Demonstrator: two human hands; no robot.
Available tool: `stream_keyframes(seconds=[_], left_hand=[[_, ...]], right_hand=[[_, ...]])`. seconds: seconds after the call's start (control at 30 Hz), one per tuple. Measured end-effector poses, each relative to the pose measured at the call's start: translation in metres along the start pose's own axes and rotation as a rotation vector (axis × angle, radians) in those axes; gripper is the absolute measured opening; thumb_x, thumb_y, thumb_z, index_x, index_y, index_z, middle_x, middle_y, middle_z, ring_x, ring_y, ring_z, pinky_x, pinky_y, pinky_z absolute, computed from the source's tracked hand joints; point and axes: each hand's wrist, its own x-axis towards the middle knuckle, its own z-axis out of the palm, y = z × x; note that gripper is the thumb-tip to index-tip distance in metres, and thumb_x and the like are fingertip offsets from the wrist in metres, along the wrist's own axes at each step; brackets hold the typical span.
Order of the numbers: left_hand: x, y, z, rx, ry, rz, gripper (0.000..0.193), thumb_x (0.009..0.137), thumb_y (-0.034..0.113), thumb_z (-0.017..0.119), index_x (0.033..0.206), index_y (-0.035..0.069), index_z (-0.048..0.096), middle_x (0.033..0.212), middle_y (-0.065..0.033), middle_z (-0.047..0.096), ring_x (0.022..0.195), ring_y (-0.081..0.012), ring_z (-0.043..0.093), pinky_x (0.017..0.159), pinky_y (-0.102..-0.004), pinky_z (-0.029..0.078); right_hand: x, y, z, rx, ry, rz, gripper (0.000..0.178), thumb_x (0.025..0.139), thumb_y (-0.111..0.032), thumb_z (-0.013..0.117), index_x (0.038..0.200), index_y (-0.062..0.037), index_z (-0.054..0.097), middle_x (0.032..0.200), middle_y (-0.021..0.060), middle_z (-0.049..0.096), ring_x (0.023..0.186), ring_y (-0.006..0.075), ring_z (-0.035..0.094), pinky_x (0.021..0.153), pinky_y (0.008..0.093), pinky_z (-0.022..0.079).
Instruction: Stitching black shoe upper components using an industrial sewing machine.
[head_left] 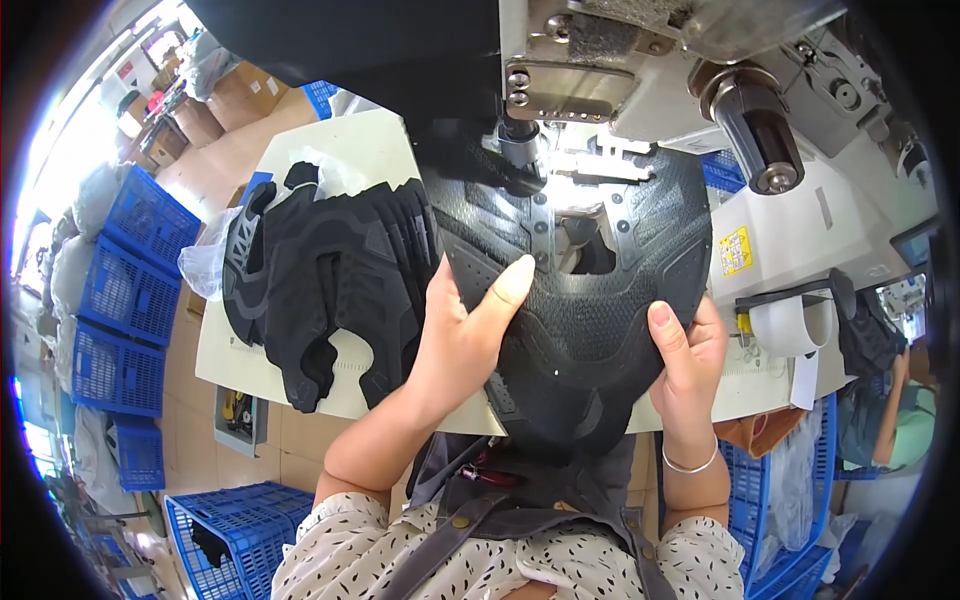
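Under the sewing machine's needle (520,150), both hands, left hand (460,335) and right hand (690,350), clench the black shoe upper (580,300) flat on the table (250,370); uneven pull could skew the seam or bring thumbs too near.

Blue plastic crates (125,300) line a sunlit tan floor (225,160) beside a pale worktable (350,140).
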Motion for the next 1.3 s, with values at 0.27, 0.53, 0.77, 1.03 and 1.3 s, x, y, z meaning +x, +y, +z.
stream_keyframes(seconds=[0.27,0.53,0.77,1.03,1.3], left_hand=[[0.029,-0.008,0.002,-0.255,0.112,-0.15,0.017,0.084,0.004,0.053,0.1,-0.002,0.051,0.09,-0.0043,0.058,0.078,-0.0084,0.052,0.071,-0.0229,0.043],[0.061,0.005,-0.003,-0.261,0.136,-0.422,0.017,0.082,0.004,0.053,0.098,0.001,0.052,0.087,-0.0066,0.059,0.077,-0.0126,0.058,0.068,-0.0228,0.046],[0.067,-0.012,-0.018,-0.218,0.0,-0.16,0.015,0.083,0.002,0.05,0.097,0.0,0.053,0.085,-0.0041,0.057,0.076,-0.0099,0.054,0.068,-0.0219,0.045],[0.036,0.004,-0.009,-0.229,0.129,-0.313,0.024,0.085,0.008,0.051,0.107,0.0,0.048,0.078,-0.0037,0.058,0.052,-0.0062,0.052,0.041,-0.0184,0.041],[-0.002,0.0,-0.003,-0.212,0.115,-0.373,0.017,0.088,0.016,0.05,0.091,0.0,0.052,0.07,-0.0053,0.058,0.039,-0.0068,0.047,0.032,-0.0173,0.034]], right_hand=[[0.032,0.003,0.002,0.065,-0.002,0.0,0.021,0.085,-0.005,0.053,0.104,0.0031,0.053,0.099,0.0091,0.06,0.087,0.0119,0.057,0.078,0.0247,0.045],[0.058,0.005,0.004,0.1,0.003,0.022,0.015,0.083,-0.006,0.056,0.096,0.0025,0.054,0.089,0.0077,0.061,0.074,0.0094,0.058,0.068,0.0221,0.046],[0.043,0.004,0.01,0.065,-0.074,0.113,0.015,0.084,-0.009,0.055,0.093,0.0023,0.053,0.084,0.0094,0.061,0.061,0.0117,0.059,0.042,0.0211,0.047],[0.033,0.011,0.017,0.071,-0.069,0.158,0.012,0.084,-0.009,0.056,0.084,0.0027,0.055,0.074,0.0097,0.061,0.049,0.0131,0.057,0.04,0.0226,0.046],[0.017,0.011,0.029,0.046,-0.116,0.278,0.014,0.085,-0.009,0.054,0.079,0.0033,0.058,0.067,0.0093,0.062,0.045,0.0123,0.055,0.042,0.0224,0.045]])
